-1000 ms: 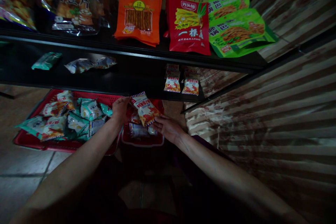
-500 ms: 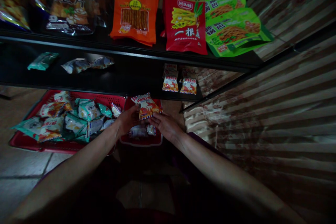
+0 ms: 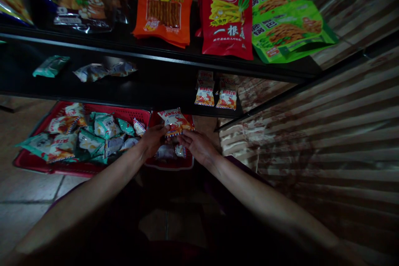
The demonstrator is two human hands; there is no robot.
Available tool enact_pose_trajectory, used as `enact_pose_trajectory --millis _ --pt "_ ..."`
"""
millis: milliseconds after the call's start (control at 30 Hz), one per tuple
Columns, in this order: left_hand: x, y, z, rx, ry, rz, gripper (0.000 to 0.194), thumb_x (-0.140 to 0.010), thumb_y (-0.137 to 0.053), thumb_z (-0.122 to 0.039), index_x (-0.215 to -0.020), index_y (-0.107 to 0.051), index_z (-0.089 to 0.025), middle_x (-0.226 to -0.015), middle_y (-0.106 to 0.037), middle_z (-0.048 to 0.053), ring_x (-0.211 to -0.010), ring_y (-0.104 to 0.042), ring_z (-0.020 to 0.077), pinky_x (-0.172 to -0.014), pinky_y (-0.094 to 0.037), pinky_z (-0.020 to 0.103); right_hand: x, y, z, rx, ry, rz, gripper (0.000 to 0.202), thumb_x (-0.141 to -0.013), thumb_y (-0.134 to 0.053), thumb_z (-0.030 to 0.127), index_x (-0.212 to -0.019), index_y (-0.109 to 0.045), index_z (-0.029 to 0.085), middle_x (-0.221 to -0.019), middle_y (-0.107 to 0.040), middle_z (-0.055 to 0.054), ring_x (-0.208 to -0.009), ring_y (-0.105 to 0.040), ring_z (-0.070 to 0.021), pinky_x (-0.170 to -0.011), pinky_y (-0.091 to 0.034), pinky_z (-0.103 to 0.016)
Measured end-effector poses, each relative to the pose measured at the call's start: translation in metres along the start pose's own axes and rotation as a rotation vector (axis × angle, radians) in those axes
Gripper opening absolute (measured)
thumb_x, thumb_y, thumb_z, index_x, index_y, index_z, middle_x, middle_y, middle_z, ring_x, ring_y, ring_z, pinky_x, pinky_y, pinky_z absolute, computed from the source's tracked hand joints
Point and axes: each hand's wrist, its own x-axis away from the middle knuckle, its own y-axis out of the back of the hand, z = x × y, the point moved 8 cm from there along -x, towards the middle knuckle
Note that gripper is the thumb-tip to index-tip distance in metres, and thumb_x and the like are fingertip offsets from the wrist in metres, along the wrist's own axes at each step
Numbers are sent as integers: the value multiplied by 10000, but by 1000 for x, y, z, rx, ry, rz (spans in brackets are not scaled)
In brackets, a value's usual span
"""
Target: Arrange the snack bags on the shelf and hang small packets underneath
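A small white and orange snack bag is held between both hands over the smaller red basket. My left hand grips its left edge, with the thumb on the front. The fingers of my right hand hold its lower right corner. Beneath the hands, a few small packets lie in that basket. To the left, a wider red basket holds several teal, white and orange packets.
A black shelf stands ahead, its lower level bearing small orange and white packets, a teal packet and silvery packets. Larger orange, red and green bags sit above. A pleated curtain hangs at right.
The camera view has shifted slightly, so the upper bags appear higher and further right. The snack bag is still in both hands, tilted a little differently.
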Motion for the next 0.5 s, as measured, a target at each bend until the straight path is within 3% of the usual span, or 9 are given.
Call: enact_pose_trajectory --millis 133,200,300,500 --pt "0 1 -5 -46 -38 -12 69 -754 -676 -161 -765 -633 -108 -693 -636 35 -523 -533 84 -484 -423 204 4 1 2 43 -10 -23 70 -734 -678 119 -708 -623 154 -688 -678 -6 -651 -655 -110 -721 -538 -247" --pt "1 2 -11 -69 -64 -10 94 -732 -699 -171 -777 -639 -113 -699 -642 32 -508 -521 79 -469 -412 202 3 6 8 91 -41 -65 51 -786 -648 224 -780 -630 177 -701 -673 -6 -667 -659 -116 -685 -527 -233" --pt "5 2 -16 -119 -53 29 158 -688 -739 -172 -816 -662 -121 -736 -669 43 -535 -551 92 -469 -406 199 0 15 24 88 -84 -136 184 -867 -536 392 -887 -617 228 -731 -668 13 -652 -648 -116 -666 -524 -253" --pt "20 -13 -4 -246 62 222 272 -611 -795 -207 -859 -700 -147 -796 -707 75 -687 -632 168 -586 -469 246 -12 8 42 95 -185 43 238 -878 -519 412 -878 -621 198 -700 -669 -9 -686 -648 -162 -722 -527 -327"
